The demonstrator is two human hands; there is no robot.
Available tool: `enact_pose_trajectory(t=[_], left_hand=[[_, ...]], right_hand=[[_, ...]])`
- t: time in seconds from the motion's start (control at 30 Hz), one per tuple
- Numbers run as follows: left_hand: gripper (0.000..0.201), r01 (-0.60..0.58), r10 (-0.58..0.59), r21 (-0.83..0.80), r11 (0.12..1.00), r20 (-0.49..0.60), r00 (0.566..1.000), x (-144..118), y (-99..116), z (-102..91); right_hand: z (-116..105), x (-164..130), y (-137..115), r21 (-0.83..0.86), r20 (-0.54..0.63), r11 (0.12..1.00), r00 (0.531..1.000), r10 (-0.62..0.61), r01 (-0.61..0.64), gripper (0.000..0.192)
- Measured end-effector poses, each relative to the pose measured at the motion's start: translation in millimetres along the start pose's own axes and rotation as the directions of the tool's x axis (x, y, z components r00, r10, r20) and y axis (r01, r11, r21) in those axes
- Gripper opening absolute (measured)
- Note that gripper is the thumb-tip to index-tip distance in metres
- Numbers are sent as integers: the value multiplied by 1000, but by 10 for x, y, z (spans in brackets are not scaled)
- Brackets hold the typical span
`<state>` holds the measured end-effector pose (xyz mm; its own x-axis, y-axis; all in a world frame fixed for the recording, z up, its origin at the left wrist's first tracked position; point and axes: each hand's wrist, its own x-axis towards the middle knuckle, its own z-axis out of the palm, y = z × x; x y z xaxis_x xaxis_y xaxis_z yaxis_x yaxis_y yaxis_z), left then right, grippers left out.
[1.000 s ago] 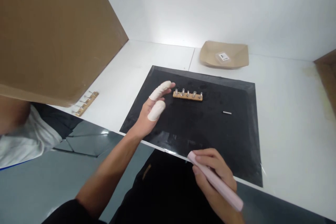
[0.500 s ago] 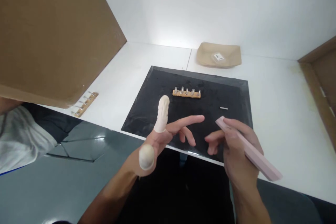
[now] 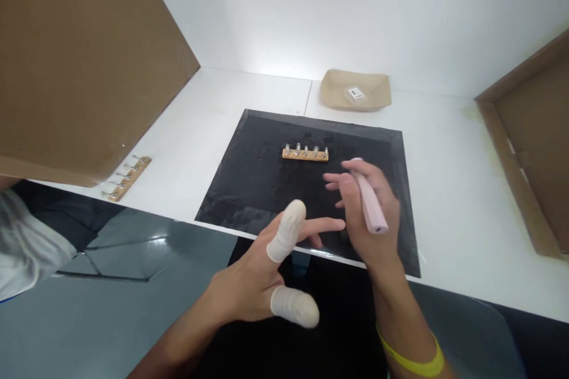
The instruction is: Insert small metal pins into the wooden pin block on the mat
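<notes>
My right hand (image 3: 367, 213) grips a pink stick-shaped tool (image 3: 368, 201) and hovers over the right part of a black mat (image 3: 262, 177). My left hand (image 3: 267, 272) hangs near the mat's front edge, fingers spread, holding nothing; white finger cots cover its thumb and forefinger. A small wooden strip with several metal pins (image 3: 306, 153) lies on the mat beyond both hands. The short metal pin seen earlier on the mat is hidden behind my right hand.
A brown paper tray (image 3: 355, 90) with a labelled packet stands at the back of the white table (image 3: 462, 189). Another pinned wooden strip (image 3: 126, 178) lies at the left under a cardboard panel (image 3: 84, 59). A brown board (image 3: 528, 148) stands at the right. Someone's white sleeve (image 3: 22, 243) shows far left.
My right hand has risen from the table's front edge and moved forward over the mat with the pink tool. My left hand has pulled back from the wooden strip toward the front edge.
</notes>
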<state>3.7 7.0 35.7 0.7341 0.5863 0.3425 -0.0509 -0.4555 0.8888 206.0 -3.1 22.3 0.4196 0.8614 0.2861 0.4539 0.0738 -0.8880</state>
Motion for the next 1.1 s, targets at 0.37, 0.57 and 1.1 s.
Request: enact_pose_trajectory(t=[0.37, 0.57, 1.1], left_hand=[[62, 255, -218, 761, 596, -153, 964, 554, -850, -696], [63, 192, -267, 802, 566, -43, 963, 978, -1154, -953], [20, 92, -213, 743, 663, 69, 975, 1322, -1280, -1034]], right_hand=[[-71, -271, 478, -194, 69, 976, 991, 116, -100, 26], [-59, -379, 622, -66, 83, 972, 970, 230, -225, 31], [-39, -479, 666, -36, 36, 992, 992, 119, -118, 25]])
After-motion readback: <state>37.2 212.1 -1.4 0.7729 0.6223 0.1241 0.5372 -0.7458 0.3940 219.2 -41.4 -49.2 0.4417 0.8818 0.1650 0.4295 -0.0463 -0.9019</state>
